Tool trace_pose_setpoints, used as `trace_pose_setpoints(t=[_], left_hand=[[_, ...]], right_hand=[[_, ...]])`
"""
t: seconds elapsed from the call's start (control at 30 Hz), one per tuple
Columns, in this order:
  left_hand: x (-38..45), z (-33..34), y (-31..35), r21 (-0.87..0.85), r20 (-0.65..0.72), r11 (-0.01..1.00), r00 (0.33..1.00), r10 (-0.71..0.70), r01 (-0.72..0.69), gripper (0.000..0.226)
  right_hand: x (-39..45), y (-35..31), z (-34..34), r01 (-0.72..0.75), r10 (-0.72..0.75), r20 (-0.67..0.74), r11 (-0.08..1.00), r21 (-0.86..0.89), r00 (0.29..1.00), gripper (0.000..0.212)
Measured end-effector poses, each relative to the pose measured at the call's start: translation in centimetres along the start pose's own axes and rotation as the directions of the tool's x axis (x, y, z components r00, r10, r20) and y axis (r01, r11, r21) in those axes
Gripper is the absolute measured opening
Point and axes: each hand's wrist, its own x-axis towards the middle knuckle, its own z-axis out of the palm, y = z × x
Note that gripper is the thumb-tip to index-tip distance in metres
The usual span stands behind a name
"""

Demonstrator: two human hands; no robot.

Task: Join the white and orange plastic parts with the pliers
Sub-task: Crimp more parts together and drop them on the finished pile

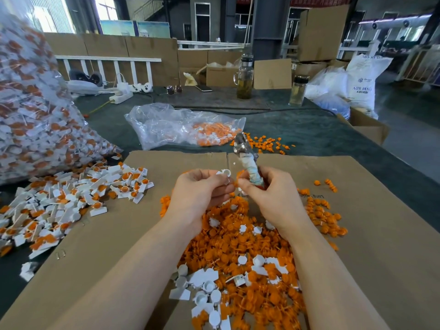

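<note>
Our left hand pinches a white part cup-up, presented for seating; our right hand curls round the pliers, head pointing far and idle, fingertips apparently bringing an orange part alongside. Loose stock lies near us, joined pieces piled left.

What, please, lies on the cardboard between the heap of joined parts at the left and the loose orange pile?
In the head view, only bare cardboard separates the joined parts from the orange pile.

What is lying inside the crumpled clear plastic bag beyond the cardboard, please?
The crumpled clear plastic bag holds small orange and white plastic parts near its right end; folds hide anything deeper.
</note>
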Motion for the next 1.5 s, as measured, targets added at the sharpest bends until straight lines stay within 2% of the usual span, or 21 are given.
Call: trace_pose_setpoints(t=[0.23, 0.37, 0.6, 0.77, 0.9, 1.2, 1.33, 1.5], left_hand=[[-0.1, 0.1, 0.1, 0.031, 0.025, 0.999, 1.0, 0.013, -0.013, 0.007], [-0.2, 0.0, 0.2, 0.028, 0.006, 0.999, 1.0, 0.026, -0.026, 0.007], [-0.3, 0.2, -0.2, 0.088, -0.083, 0.992, 0.992, 0.096, -0.088, 0.007], [-0.6, 0.5, 0.0, 0.126, -0.071, 0.979, 0.983, 0.168, -0.158, 0.006], [-0.9, 0.8, 0.0, 0.165, -0.072, 0.968, 0.976, 0.204, -0.19, 0.007], [-0.9, 0.9, -0.3, 0.232, -0.091, 0.94, 0.956, 0.278, -0.251, 0.006], [-0.8, 0.9, -0.4, 0.324, -0.087, 0.902, 0.94, 0.33, -0.287, 0.006], [-0.7, 0.8, -0.7, 0.439, -0.061, 0.832, 0.913, 0.404, -0.339, 0.006]], right_hand=[[0.1, 0.1, -0.1, -0.005, 0.006, -0.006, 0.999, 0.054, 1.0, 0.016], [0.1, 0.3, 0.0, -0.022, 0.022, -0.004, 1.0, -0.015, 1.0, 0.01], [0.2, 0.2, 0.2, 0.044, -0.047, -0.12, 0.999, -0.023, 0.992, 0.014], [0.2, 0.3, 0.5, 0.053, -0.062, -0.159, 0.997, -0.059, 0.985, 0.01], [0.3, 0.4, 0.5, 0.059, -0.065, -0.183, 0.997, -0.042, 0.981, 0.018], [0.2, 0.1, 0.7, 0.078, -0.121, -0.21, 0.977, -0.201, 0.97, 0.014], [0.1, 0.0, 0.9, 0.085, -0.126, -0.189, 0.974, -0.209, 0.974, 0.02], [0.1, -0.1, 1.0, 0.086, -0.123, -0.176, 0.975, -0.207, 0.977, 0.017]])
